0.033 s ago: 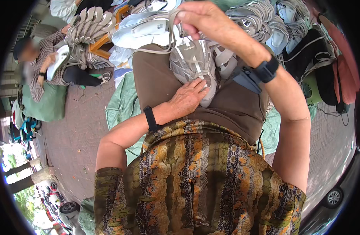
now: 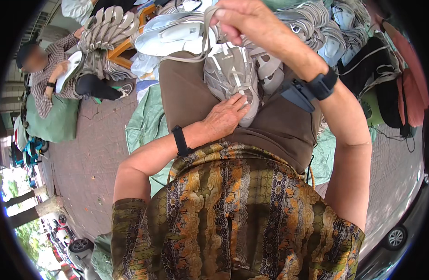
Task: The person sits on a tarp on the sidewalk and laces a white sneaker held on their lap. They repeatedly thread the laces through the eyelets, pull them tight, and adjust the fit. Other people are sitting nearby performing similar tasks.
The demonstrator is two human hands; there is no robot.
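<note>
A grey and white sneaker (image 2: 231, 70) lies on my lap, on the brown trousers (image 2: 275, 126). My left hand (image 2: 226, 116), with a black band on its wrist, presses on the sneaker's near end and holds it down. My right hand (image 2: 245, 21), with a black watch on its wrist, is raised above the shoe. Its fingers pinch a grey lace (image 2: 206, 37) that runs down to the sneaker.
Heaps of grey and white shoe soles (image 2: 312, 23) lie ahead on a green sheet (image 2: 147, 123). Another person (image 2: 51, 74) sits at the left holding a white sole, beside a green sack (image 2: 56, 123). Black straps (image 2: 377, 70) lie at the right. A car wheel (image 2: 395, 237) shows lower right.
</note>
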